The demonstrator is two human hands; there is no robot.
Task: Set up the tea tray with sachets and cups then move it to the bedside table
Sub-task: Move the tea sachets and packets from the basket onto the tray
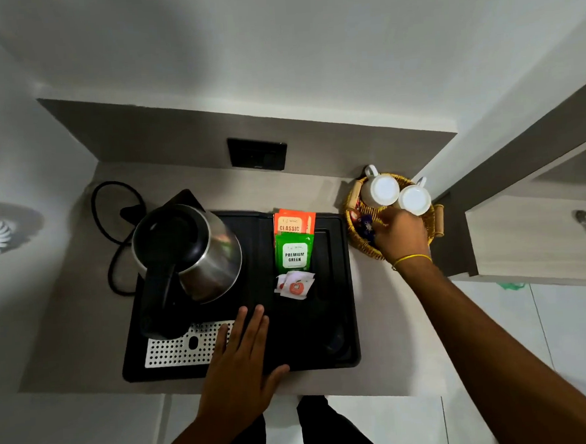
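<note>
A black tea tray lies on the grey counter. In its middle slot sit orange "Classic" sachets, green "Premium Green" sachets and small white sachets. A steel kettle stands on the tray's left. My left hand rests flat, fingers spread, on the tray's front edge. A woven yellow basket to the right holds two upturned white cups and dark wrapped items. My right hand reaches into the basket just below the cups; its fingertips are hidden.
A perforated metal drip plate lies at the tray's front left. The kettle's black cord loops on the counter behind. A black socket plate is on the back wall. A wooden cabinet stands at the right.
</note>
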